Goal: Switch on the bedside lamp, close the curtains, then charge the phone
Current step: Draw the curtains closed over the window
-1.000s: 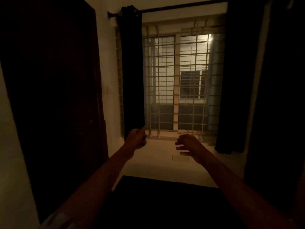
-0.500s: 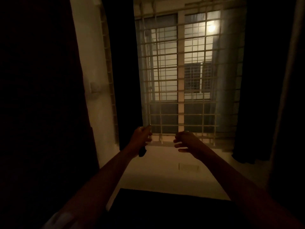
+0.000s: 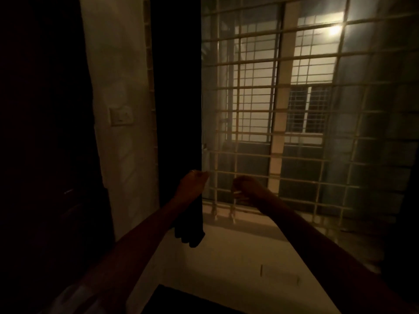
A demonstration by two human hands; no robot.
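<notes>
The left dark curtain (image 3: 176, 87) hangs bunched beside the barred window (image 3: 283, 109). My left hand (image 3: 192, 184) is closed around that curtain's right edge near its bottom, and the hem dangles below my wrist. My right hand (image 3: 247, 188) is held out just to the right, in front of the grille, with its fingers curled in. Whether it pinches the sheer fabric (image 3: 374, 143) over the window is not clear. The right dark curtain (image 3: 411, 177) hangs at the far right edge. No lamp or phone is in view.
A wall switch plate (image 3: 120, 115) sits on the pale wall left of the curtain. A dark door (image 3: 40, 132) fills the left side. The window sill (image 3: 260, 219) runs below my hands, and a dark surface (image 3: 192, 302) lies at the bottom.
I have come closer to the window. My left hand has closed on the left curtain's edge. My right hand's fingers have curled tighter.
</notes>
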